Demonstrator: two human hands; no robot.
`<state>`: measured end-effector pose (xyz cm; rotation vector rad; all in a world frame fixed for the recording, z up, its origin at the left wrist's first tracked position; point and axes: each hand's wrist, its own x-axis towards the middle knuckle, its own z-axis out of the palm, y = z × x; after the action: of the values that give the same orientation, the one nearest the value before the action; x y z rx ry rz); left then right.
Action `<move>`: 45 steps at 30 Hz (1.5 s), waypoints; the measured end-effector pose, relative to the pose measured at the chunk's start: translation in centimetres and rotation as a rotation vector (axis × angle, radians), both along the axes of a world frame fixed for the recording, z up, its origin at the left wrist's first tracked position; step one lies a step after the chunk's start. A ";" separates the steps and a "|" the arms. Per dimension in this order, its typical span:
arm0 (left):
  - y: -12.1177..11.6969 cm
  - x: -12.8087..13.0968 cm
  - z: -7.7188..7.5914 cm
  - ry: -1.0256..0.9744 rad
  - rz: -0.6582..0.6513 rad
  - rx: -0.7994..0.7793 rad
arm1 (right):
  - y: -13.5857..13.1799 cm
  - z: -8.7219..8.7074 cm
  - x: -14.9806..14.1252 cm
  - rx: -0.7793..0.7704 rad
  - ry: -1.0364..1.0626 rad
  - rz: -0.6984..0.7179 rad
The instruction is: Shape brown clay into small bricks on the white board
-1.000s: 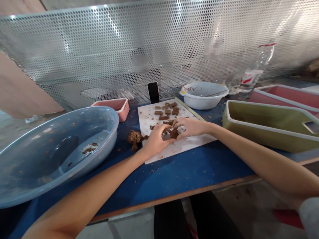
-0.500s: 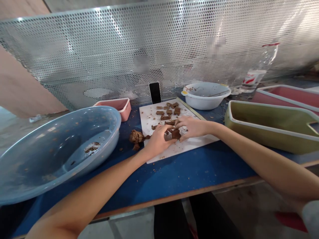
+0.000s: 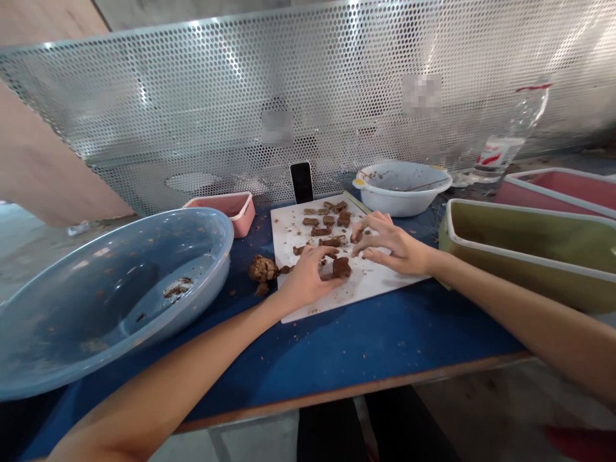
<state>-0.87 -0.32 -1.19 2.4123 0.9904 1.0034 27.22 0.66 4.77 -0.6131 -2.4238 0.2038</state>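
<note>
A white board (image 3: 385,273) lies on the blue table with several small brown dough-like pieces (image 3: 328,220) on its far half. My left hand (image 3: 308,277) curls over the board's near left part, its thumb and fingers closed against a dark brown lump (image 3: 341,267). My right hand (image 3: 394,247) rests on the board just right of the lump, fingers stretched and apart. Its fingertips touch a small brown piece (image 3: 357,236). A rough brown clump (image 3: 262,268) sits on the table beside the board's left edge.
A big blue basin (image 3: 86,333) fills the left. A pink tub (image 3: 226,206), an upright phone (image 3: 301,181) and a white bowl (image 3: 402,192) stand by the perforated metal screen. A green tray (image 3: 524,266), a pink tray (image 3: 563,186) and a plastic bottle (image 3: 510,138) are at the right.
My right hand has let go of the lump and moved right and farther back on the board. My left hand stays at the lump.
</note>
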 end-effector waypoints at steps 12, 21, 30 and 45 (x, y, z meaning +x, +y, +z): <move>0.1 0.5 -0.3 -0.006 0.000 -0.048 | -1.1 -1.9 0.0 0.042 -0.173 0.081; -0.3 0.7 0.2 -0.003 0.001 -0.037 | -0.9 -2.2 -0.1 0.035 -0.165 0.085; -0.7 0.7 0.6 -0.017 -0.005 -0.065 | -1.0 -2.5 -0.2 0.045 -0.168 0.092; -0.9 0.5 0.5 0.027 0.017 -0.049 | -1.2 -2.5 -0.3 0.124 -0.150 0.069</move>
<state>-0.38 -1.24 -0.68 2.3876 1.0348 0.9433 26.92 -0.50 2.27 -0.5055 -2.5821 0.0366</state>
